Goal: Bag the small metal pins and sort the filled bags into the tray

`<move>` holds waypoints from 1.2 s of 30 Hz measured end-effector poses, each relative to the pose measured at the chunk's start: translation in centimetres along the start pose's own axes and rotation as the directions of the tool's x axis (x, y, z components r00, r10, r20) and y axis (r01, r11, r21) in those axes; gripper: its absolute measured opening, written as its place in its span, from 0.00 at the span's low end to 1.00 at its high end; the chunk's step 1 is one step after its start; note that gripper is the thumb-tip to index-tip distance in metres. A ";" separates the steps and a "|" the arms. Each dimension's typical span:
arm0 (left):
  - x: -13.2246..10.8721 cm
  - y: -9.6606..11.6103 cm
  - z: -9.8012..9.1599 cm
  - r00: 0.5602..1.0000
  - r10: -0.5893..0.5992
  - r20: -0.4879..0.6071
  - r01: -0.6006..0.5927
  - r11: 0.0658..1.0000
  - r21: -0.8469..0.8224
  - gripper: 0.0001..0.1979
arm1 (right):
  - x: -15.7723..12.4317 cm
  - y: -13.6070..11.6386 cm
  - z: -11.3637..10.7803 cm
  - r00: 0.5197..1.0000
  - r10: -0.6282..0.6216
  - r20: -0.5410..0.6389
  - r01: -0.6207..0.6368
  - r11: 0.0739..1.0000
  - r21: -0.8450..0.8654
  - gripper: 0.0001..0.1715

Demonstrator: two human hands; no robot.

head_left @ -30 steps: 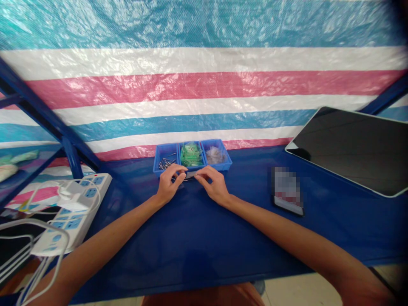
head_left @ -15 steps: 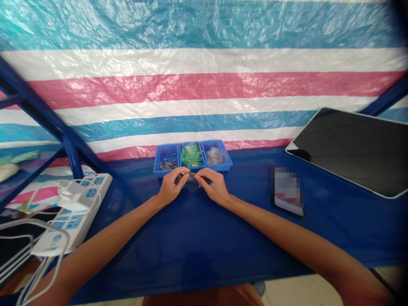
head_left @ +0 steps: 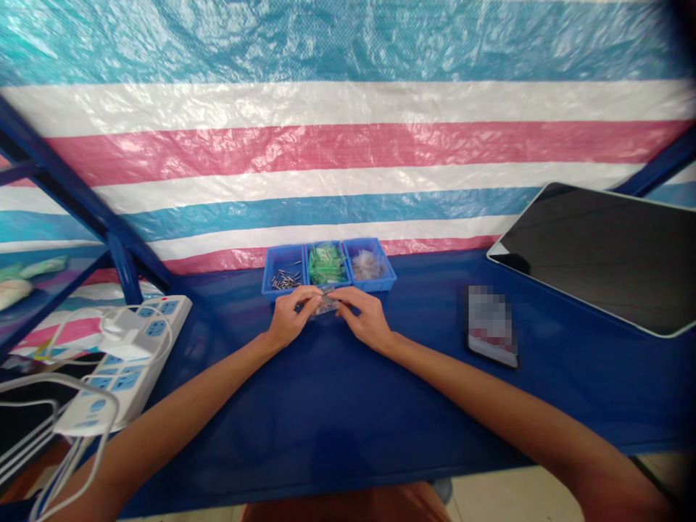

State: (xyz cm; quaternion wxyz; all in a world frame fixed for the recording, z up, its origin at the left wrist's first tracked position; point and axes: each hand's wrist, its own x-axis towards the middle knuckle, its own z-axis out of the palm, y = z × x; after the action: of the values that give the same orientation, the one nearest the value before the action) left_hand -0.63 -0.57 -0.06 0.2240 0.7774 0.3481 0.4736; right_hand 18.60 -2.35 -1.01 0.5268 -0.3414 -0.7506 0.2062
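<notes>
From the head view, I see a small clear plastic packet (head_left: pixel 328 304) between the person's two hands, just on the near side of a row of three blue trays (head_left: pixel 383 283). The left hand (head_left: pixel 291 317) pinches one end of it between thumb and fingers; the right hand (head_left: pixel 367 317) grips the other end the same way, knuckles bent. The packet spans the short gap between the fingertips, partly covered by them. I can't tell whether it touches the blue tabletop (head_left: pixel 326 406) below.

The left tray holds thin metal pieces (head_left: pixel 286 280), the middle one green packets (head_left: pixel 326 265), the right one clear bags (head_left: pixel 366 264). Their front walls stand close to the fingers, and the striped sheet (head_left: pixel 348 152) rises behind, so there is little room forward. Toward the person, plain blue surface stretches from the wrists to the near edge. A phone (head_left: pixel 491 330) lies well apart to the right, with a dark screen (head_left: pixel 603 254) beyond it. On the left, a white power strip (head_left: pixel 127 381) sits beside the forearm, near a blue post (head_left: pixel 81 196).
</notes>
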 end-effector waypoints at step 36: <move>0.1 0.5 -0.3 0.988 0.154 0.026 -0.156 0.980 0.120 0.10 | 0.1 -0.2 0.1 0.996 0.036 -0.080 -0.040 0.998 -0.038 0.09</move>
State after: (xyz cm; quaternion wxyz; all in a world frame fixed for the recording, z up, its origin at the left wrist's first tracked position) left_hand -0.72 -0.78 0.51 0.1415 0.8183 0.3129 0.4609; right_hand 18.41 -2.42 -0.82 0.5453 -0.3739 -0.7264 0.1875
